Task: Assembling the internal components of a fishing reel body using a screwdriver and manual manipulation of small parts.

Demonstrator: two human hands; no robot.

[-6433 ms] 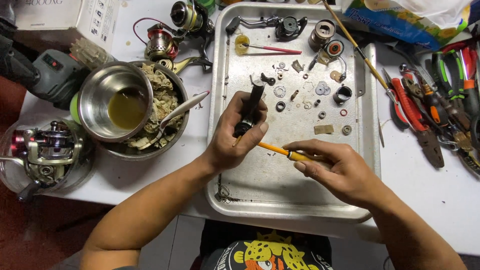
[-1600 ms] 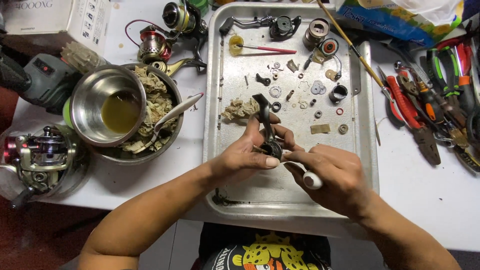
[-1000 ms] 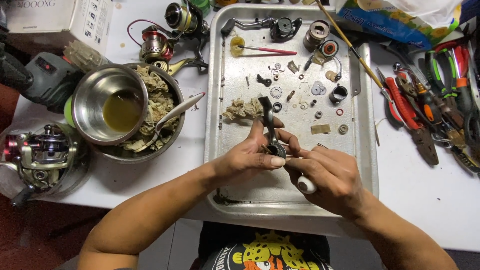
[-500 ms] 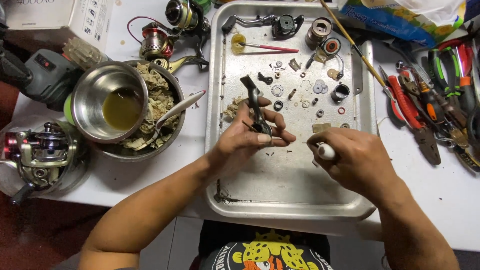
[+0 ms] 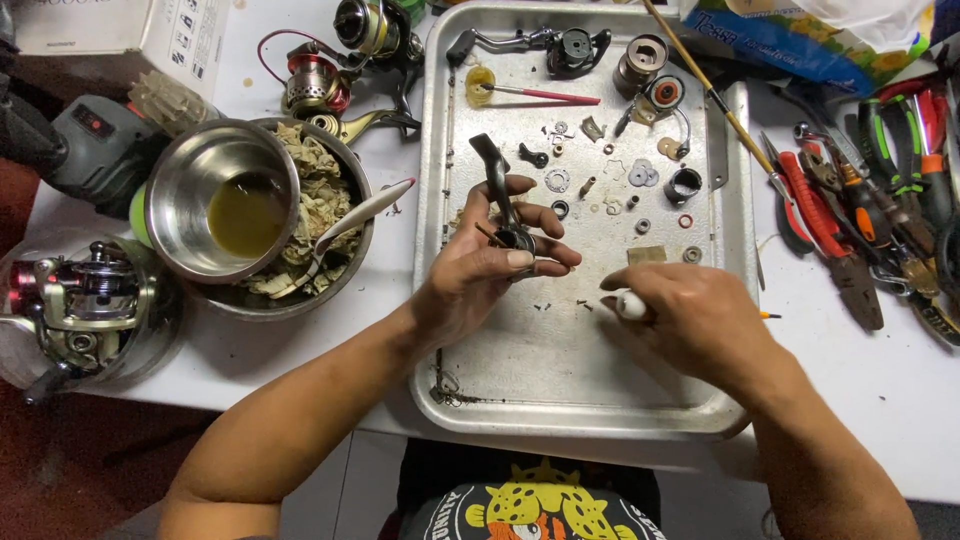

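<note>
Left hand [image 5: 478, 272] pinches a black reel part [image 5: 500, 200]; right hand [image 5: 700, 318] closes on a white-capped tool [image 5: 630, 304] beside it — steadying the part should help alignment.

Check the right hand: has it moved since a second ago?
Yes. The right hand, gripping a white-tipped tool, has drawn rightward away from the dark reel part in the left hand, toward the metal tray's right rim.
</note>
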